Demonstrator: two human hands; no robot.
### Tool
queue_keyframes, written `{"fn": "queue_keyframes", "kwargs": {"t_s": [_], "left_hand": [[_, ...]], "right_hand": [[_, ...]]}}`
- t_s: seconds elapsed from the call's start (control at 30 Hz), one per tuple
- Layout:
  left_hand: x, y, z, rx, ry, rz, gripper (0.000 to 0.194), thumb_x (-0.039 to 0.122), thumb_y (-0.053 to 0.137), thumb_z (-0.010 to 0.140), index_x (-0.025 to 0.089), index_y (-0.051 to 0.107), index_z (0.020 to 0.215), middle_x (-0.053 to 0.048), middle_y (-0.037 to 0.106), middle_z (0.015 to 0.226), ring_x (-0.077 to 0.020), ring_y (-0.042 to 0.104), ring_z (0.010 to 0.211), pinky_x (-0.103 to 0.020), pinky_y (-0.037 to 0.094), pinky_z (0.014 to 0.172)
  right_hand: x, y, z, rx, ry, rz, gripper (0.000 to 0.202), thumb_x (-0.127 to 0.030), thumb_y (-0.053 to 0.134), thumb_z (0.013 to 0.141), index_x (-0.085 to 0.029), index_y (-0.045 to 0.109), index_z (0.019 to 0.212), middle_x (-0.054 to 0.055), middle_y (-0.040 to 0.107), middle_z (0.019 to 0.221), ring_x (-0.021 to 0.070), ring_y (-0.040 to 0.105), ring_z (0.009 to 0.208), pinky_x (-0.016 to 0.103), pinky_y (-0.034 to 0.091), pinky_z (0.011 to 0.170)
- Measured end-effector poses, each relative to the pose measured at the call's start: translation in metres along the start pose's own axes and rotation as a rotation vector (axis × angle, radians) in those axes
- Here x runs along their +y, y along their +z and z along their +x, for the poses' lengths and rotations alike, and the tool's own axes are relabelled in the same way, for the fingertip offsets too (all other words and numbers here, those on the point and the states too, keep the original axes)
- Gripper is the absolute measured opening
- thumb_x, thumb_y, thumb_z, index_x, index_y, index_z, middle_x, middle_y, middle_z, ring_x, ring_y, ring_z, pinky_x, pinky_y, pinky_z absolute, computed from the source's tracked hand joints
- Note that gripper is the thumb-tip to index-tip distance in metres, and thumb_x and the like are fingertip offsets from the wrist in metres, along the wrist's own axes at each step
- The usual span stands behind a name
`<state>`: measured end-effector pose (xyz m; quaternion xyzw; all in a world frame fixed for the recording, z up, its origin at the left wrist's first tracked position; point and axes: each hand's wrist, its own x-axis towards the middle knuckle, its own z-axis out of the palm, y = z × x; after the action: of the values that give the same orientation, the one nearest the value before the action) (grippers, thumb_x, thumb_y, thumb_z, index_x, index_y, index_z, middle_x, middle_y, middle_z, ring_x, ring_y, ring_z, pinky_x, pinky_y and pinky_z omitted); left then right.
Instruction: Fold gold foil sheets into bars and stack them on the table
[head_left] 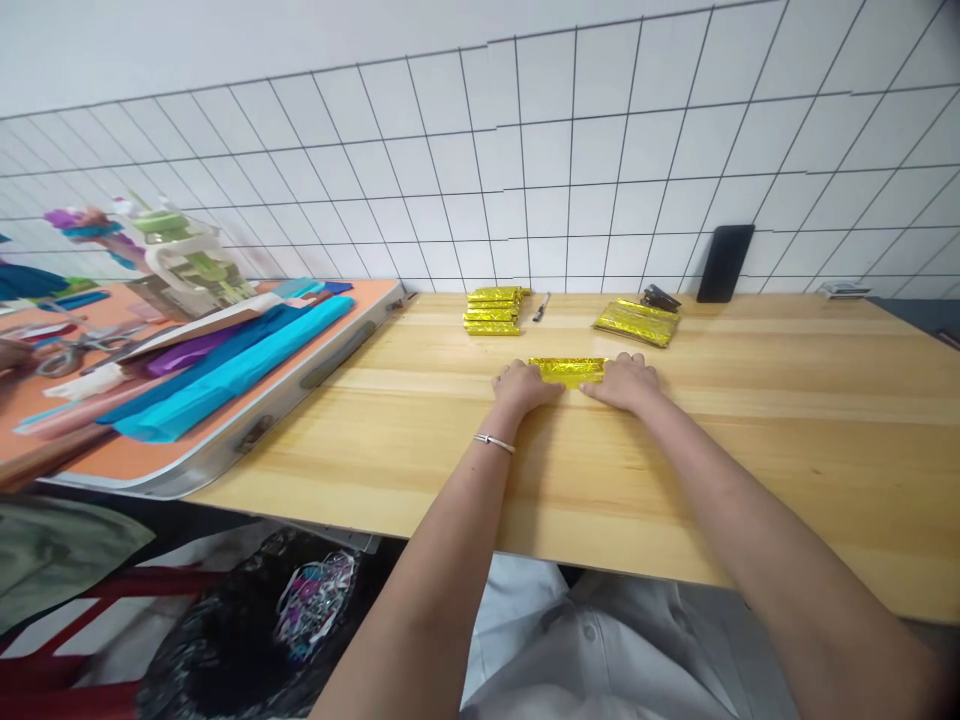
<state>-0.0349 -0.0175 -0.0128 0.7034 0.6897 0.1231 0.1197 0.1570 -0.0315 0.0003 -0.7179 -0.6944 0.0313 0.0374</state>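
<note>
A shiny gold foil paper point(571, 371), partly folded or rolled into a narrow strip, lies on the wooden table in front of me. My left hand point(523, 385) grips its left end, thumb along the near edge and fingers curled over the far side. At the right end my right hand point(621, 382) grips it the same way, the thumbs pointing toward each other. Both palms hide the ends of the strip. Behind my left hand lies a pile of gold foil rolls point(493, 311). Beyond my right hand is a flat stack of gold foil sheets point(637, 322).
A pen point(541, 307) lies by the rolls, and a black stapler-like object point(660, 298) touches the sheets. A black phone point(725, 263) leans on the tiled wall. At left, an orange-topped table point(360, 310) holds blue paper point(247, 370) and scissors point(71, 355). A black-bagged bin point(225, 640) stands below.
</note>
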Motion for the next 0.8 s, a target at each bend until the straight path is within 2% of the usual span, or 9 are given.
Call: {"fn": "queue_keyframes", "kwargs": {"t_s": [0.4,0.6,0.8], "left_hand": [[-0.015,-0.013,-0.002,-0.018,-0.081,-0.085,0.042,0.055,0.063,0.059,0.022,0.063,0.084,-0.009,0.057,0.110,-0.0264,0.054,0.103,-0.035,0.041,0.085],[-0.021,-0.014,0.001,-0.007,-0.090,-0.125,0.039,0.050,0.065,0.059,0.022,0.064,0.087,-0.008,0.058,0.112,-0.0245,0.056,0.101,-0.032,0.042,0.082],[-0.027,-0.018,0.000,-0.032,-0.067,-0.189,0.028,0.040,0.066,0.060,0.022,0.066,0.081,-0.005,0.067,0.091,-0.0210,0.060,0.089,-0.028,0.044,0.074]], "right_hand": [[0.012,-0.001,-0.001,0.022,0.046,0.033,0.069,-0.071,0.049,0.065,-0.021,0.060,0.111,0.014,0.050,0.113,0.0320,0.043,0.107,0.043,0.038,0.083],[0.016,0.004,-0.004,0.065,0.051,0.039,0.064,-0.069,0.049,0.067,-0.020,0.061,0.107,0.014,0.050,0.110,0.0319,0.045,0.105,0.043,0.039,0.081],[0.020,0.007,-0.001,0.076,0.039,0.051,0.058,-0.066,0.052,0.066,-0.020,0.063,0.099,0.013,0.052,0.104,0.0302,0.048,0.099,0.041,0.041,0.078]]}}
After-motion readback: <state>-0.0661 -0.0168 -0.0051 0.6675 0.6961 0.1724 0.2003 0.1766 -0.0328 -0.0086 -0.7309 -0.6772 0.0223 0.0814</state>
